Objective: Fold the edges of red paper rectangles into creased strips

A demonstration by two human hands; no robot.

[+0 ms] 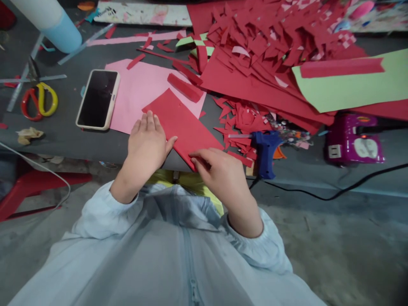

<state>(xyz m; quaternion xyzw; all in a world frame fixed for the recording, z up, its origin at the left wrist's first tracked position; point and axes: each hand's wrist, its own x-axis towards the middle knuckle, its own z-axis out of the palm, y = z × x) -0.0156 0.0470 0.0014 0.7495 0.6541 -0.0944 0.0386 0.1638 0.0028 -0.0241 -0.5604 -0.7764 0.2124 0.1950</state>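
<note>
A red sheet (185, 121) of paper or foam lies at a slant on the table, partly over a pink sheet (134, 89). My left hand (145, 138) rests flat on its left end, fingers stretched and thumb apart. At the near right corner, my right hand (219, 170) pinches the sheet's edge between thumb and fingers. That near edge looks folded or doubled. A rolled red strip (185, 88) sits on the pink sheet just beyond. To the right of my right hand stands a blue glue gun (267, 153) with an orange trigger.
Red cut scraps (255, 38) are heaped at the back right, beside a green sheet (353, 91). A purple power box (353, 140) with a black cable is at right. On the left are a phone (98, 100), scissors (38, 100) and a white-and-blue bottle (54, 25).
</note>
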